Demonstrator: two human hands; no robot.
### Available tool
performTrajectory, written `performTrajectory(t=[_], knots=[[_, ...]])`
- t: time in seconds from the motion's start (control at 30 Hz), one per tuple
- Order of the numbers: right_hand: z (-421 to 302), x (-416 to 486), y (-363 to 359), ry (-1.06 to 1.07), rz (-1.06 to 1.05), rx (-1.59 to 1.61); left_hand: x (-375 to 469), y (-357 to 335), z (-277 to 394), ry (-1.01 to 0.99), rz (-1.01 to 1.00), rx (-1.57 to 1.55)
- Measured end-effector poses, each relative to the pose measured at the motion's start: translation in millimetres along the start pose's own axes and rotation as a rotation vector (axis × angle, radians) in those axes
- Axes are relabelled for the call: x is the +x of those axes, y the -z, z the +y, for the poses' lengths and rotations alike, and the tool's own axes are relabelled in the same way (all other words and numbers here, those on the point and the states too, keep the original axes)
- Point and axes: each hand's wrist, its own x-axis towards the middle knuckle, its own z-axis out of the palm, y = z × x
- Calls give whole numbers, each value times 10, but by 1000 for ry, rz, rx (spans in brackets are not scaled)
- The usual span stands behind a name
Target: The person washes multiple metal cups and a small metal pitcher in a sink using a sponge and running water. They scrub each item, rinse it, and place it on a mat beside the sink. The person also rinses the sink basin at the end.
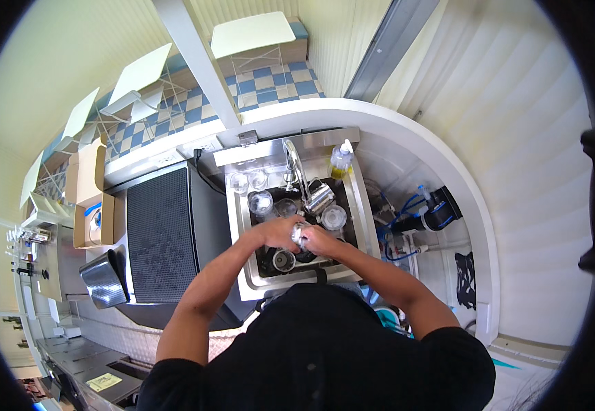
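Note:
Over a stainless steel sink (250, 280), my left hand (280, 232) grips a clear glass (298, 235) from its left side. My right hand (320, 240) meets it from the right, its fingers at the glass's mouth; whether they hold a sponge is hidden. Just beyond the hands, a metal pitcher (320, 199) lies tilted beneath the curved chrome faucet (297, 167). Several glasses lie about the basin, among them one at the right (334, 217) and one at the upper left (261, 203). Nearer my body is a metal-rimmed cup (283, 260).
Two clear glasses (249, 181) rest on the sink's back left ledge. A pump bottle with yellow liquid (341, 160) stands at the back right corner. Left of the sink lies a black rubber mat (161, 239), with an opened cardboard box (94, 221) farther left. A curved white wall (451, 159) bounds the right.

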Motion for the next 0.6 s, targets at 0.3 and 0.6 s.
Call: performTrajectory(t=[0.3,0.6], knots=[[-72,-153,105,96,159,-81,-114,89,226,-119,95,-90],[-107,4,67,-541,62,304,-32,-223,84,-240,356,79]])
